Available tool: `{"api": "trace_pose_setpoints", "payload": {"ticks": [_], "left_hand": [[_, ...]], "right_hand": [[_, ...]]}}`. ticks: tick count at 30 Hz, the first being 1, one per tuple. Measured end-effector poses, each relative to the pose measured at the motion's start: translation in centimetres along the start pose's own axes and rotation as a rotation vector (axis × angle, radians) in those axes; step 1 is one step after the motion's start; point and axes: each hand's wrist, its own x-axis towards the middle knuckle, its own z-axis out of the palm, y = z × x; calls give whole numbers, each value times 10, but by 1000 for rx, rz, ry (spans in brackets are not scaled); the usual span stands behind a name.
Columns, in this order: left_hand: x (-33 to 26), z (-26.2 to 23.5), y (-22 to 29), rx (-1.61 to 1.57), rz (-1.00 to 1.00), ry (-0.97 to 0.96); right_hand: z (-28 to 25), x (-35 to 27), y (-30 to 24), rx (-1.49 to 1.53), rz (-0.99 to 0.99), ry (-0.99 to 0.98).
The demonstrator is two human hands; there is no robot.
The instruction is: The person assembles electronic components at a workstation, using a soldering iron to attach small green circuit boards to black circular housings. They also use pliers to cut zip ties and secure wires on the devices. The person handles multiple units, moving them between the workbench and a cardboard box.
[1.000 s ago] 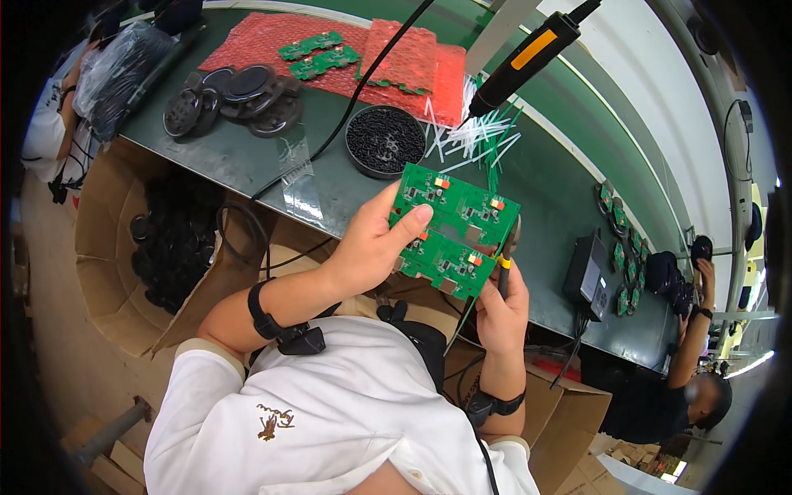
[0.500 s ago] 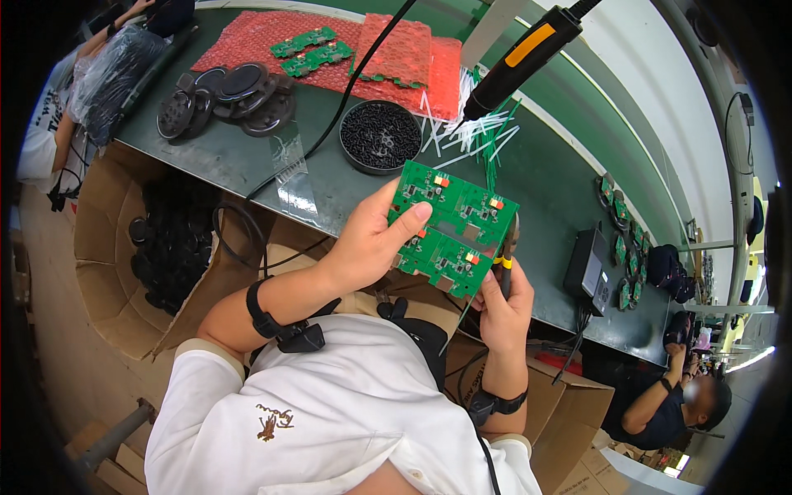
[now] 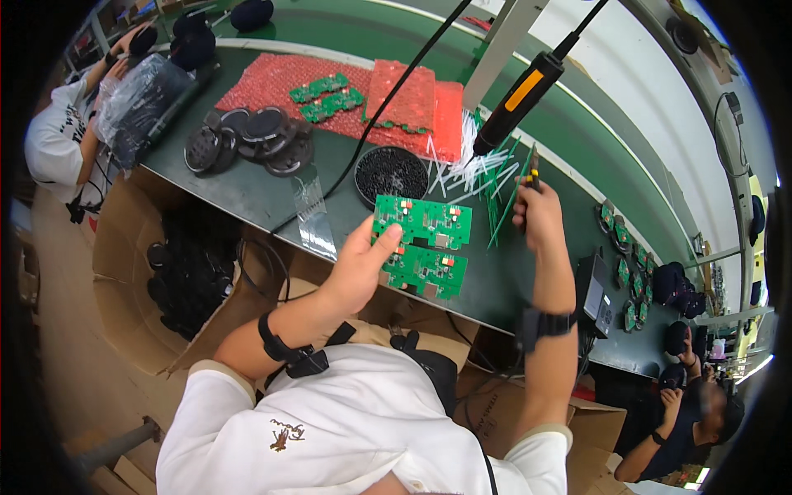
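My left hand [image 3: 359, 262] is closed on a green circuit board panel [image 3: 445, 224], gripping its left edge with the thumb on top. The panel is tilted above the table's front edge. Small white and orange parts and square metal parts sit on it, and a gap runs across its middle. Beyond it to the right, my right hand [image 3: 541, 216] is closed around cutting pliers [image 3: 534, 176] with yellow and black handles, jaws pointing away from me. Next to that hand, a thin green strip [image 3: 506, 211] lies by a pile of white strips [image 3: 472, 172]; whether the fingers touch it I cannot tell.
A round tray of small black parts [image 3: 391, 176] sits behind the panel. Dark round housings [image 3: 268, 132] and red bubble wrap [image 3: 264, 87] with more boards [image 3: 332, 105] lie at left. A black electric screwdriver [image 3: 516, 107] hangs overhead. A cardboard box [image 3: 124, 247] stands below; people sit at both sides.
My right hand has left the panel's edge with the pliers and moved away to the right, beside the strips. The panel in my left hand has shifted left and turned more level.
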Motion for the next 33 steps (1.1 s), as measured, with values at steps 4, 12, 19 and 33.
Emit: {"api": "trace_pose_setpoints", "payload": {"ticks": [4, 12, 19, 33], "left_hand": [[1, -1, 3, 50, 34, 11], [0, 2, 4, 181, 78, -60], [1, 2, 19, 478, 132, -81], [184, -148, 186, 1057, 417, 692]], "right_hand": [[-11, 90, 10, -741, -259, 114], [-14, 48, 15, -1396, -343, 583], [28, -61, -48, -239, -280, -715], [63, -46, -21, -49, -258, -744]]}}
